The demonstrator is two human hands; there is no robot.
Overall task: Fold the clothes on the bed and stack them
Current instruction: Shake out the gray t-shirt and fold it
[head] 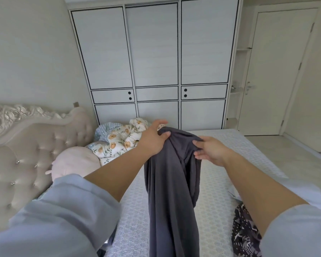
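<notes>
Bedroom with a white wardrobe [156, 62] on the far wall, a closed door [278, 71] to its right and a tufted headboard [26, 145] at left. Bed [230, 154] carries a pale patterned cover and serves as the working surface.

Both arms are extended over the bed, sleeves pushed up the forearms. Left hand [154, 140] grips the top edge of a dark grey garment [172, 182], thumb over the front and fingers curled behind a bunch of cloth. Right hand [209, 151] pinches the same edge just beside it, fingers tucked into the fabric. Garment is held up in the air above the bed and hangs straight down between the arms, its lower end passing out of view at the bottom.

Judgement: the raised hold lets the cloth fall under its own weight, so that its shape and edges can be found before it is laid flat. The hands sit close together; they would need to part along the edge to spread it.

Garment condition: plain, soft, matte, with long vertical folds and one looped fold on the right side. Type cannot be confirmed; it is not yet folded.

Other items: a dark printed garment [245, 232] lies at the near right of the bed, partly behind the right arm. A floral quilt [119, 141] is heaped at the head of the bed, with a pink cushion [74, 162] beside it. No stack is visible.
</notes>
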